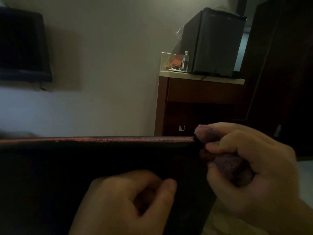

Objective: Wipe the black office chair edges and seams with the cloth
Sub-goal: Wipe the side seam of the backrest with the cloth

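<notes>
Right hand (250, 160), bunching the cloth (225, 160) at the chair (101, 167) top seam's right end: press firmly, left hand (125, 200) curled, bracing the chair back below.

Foreground: the chair (101, 167) fills the lower left and centre, its top edge running left to right across the view.
Right end of that edge: the cloth (218, 148) sits on the corner, bunched in the right hand (250, 167).
Below the edge: the left hand (125, 202) lies against the chair's near face, left of and lower than the right hand.
Behind, left: a screen (23, 46) hangs on the wall (110, 56).
Behind, right: a cabinet (199, 106) stands against the wall, with a mini fridge (218, 43) on top.
Left of the fridge: 1 bottle (185, 61), on the same top.
Far right: a wardrobe (284, 65) beside the cabinet.
</notes>
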The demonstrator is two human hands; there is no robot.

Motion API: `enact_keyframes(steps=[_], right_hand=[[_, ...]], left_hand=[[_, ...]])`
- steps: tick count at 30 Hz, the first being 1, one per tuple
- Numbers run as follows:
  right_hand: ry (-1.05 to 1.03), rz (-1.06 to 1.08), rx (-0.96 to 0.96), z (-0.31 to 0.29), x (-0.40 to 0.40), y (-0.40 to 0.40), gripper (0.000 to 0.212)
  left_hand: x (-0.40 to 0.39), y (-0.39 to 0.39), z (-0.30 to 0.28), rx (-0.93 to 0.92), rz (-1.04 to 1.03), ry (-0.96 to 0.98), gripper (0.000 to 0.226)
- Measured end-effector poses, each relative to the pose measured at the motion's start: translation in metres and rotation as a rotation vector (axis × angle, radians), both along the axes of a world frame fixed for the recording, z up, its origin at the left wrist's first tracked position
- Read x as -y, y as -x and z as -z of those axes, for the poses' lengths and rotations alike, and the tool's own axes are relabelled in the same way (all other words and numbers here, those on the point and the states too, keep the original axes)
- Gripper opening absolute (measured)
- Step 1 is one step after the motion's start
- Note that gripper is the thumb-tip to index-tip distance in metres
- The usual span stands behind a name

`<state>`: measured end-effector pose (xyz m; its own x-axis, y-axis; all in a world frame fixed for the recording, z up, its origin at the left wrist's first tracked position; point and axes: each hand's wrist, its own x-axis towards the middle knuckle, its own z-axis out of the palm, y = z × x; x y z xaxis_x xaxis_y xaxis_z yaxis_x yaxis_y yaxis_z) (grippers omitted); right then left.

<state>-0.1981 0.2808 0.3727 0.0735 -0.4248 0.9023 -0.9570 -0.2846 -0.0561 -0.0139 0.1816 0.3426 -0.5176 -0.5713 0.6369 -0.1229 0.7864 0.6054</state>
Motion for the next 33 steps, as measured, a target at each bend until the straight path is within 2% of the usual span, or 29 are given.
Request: enact_keyframes(steps=[3, 8, 11, 14, 17, 22, 26, 33], right_hand=[[0.011, -0.014, 0.025, -0.002, 0.0, -0.01, 0.01], [-0.01, 0.007, -0.015, 0.0, 0.0, -0.01, 0.012], [0.015, 0.016, -0.004, 0.001, 0.002, -0.015, 0.013], [0.003, -0.025, -0.016, 0.003, 0.004, -0.023, 0.011], [0.012, -0.005, 0.025, 0.0, 0.004, -0.019, 0.011], [0.034, -0.014, -0.017, 0.003, 0.006, -0.025, 0.009], [0.048, 0.009, -0.004, 0.002, 0.007, -0.022, 0.009], [0.061, -0.012, -0.023, 0.002, 0.009, -0.019, 0.009]], left_hand=[[0.001, -0.017, -0.005, -0.071, -0.058, 0.052, 0.034], [-0.004, -0.021, -0.015, 0.041, 0.026, -0.063, 0.042], [-0.003, -0.02, -0.013, 0.034, 0.004, -0.031, 0.027], [-0.004, -0.02, -0.014, 0.012, -0.02, -0.047, 0.041], [-0.002, -0.023, -0.013, 0.042, 0.022, -0.054, 0.041], [0.002, -0.032, -0.004, 0.018, -0.044, 0.027, 0.032], [0.005, -0.042, -0.004, -0.032, -0.072, 0.02, 0.028], [0.008, -0.036, -0.003, -0.042, -0.065, -0.011, 0.035]])
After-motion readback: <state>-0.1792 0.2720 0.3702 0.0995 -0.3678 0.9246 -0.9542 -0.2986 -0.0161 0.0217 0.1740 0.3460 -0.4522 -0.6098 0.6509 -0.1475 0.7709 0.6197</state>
